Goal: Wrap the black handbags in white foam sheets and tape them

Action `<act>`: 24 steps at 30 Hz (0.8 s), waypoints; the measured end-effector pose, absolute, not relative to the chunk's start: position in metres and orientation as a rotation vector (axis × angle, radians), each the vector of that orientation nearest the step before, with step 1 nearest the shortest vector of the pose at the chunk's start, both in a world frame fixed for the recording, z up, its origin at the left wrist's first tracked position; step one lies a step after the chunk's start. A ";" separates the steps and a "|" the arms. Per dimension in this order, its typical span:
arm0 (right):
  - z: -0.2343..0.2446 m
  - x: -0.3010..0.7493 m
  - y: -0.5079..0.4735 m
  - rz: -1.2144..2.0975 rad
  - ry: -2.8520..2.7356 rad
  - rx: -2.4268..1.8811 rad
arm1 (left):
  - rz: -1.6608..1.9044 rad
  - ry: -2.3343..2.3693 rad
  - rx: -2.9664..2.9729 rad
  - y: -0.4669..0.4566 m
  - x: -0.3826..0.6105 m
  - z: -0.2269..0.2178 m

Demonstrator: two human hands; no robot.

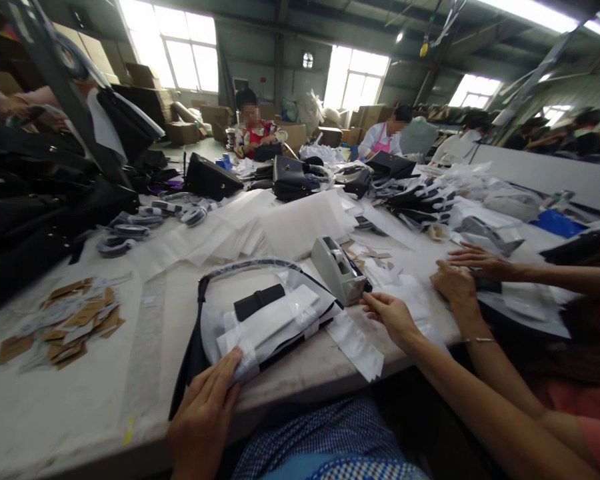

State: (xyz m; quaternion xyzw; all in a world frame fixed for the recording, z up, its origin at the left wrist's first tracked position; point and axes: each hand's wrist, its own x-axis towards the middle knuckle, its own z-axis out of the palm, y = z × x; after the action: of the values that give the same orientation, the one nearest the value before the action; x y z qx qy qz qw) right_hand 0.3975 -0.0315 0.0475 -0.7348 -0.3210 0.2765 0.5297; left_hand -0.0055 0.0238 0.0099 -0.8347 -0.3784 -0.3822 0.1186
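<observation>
Probably light, soft-sided black shoulder bag (193,360), lying at front edge of table (100,407), just left of tape dispenser (337,273). Best steadied by body edge; white wrapping (273,325) looks slick, apt to slide. My left hand (205,407) laid over near end, fingers extended, close together. My right hand (393,320) at dispenser's front, thumb and forefinger nearly meeting; can't tell if tape between. Bag smooth, dark; arched handle (253,262) film-wrapped.

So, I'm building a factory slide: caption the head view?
Left hand on white wrapping over a black arched-handle handbag, right hand beside a grey boxy tape dispenser.
</observation>
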 end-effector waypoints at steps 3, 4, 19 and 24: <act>0.048 0.403 -0.026 0.587 -0.843 -1.809 | -1.111 -1.111 -2.450 0.024 -0.006 0.009; 0.049 0.405 -0.026 0.564 -0.875 -1.838 | -1.111 -1.113 -2.452 0.024 -0.006 0.008; 0.134 0.375 -0.052 -0.427 -2.558 -1.428 | -1.071 -1.349 -2.472 0.016 -0.005 0.008; 0.156 0.305 0.000 -0.212 -2.806 -1.039 | -1.089 -1.453 -2.554 0.013 -0.002 0.012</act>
State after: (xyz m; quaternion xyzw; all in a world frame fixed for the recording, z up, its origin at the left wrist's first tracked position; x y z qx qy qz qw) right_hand 0.3051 -0.0002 0.1557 -0.3455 -0.9331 -0.0706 0.0711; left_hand -0.0020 0.0130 0.0120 -0.8150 -0.4637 -0.3476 0.0041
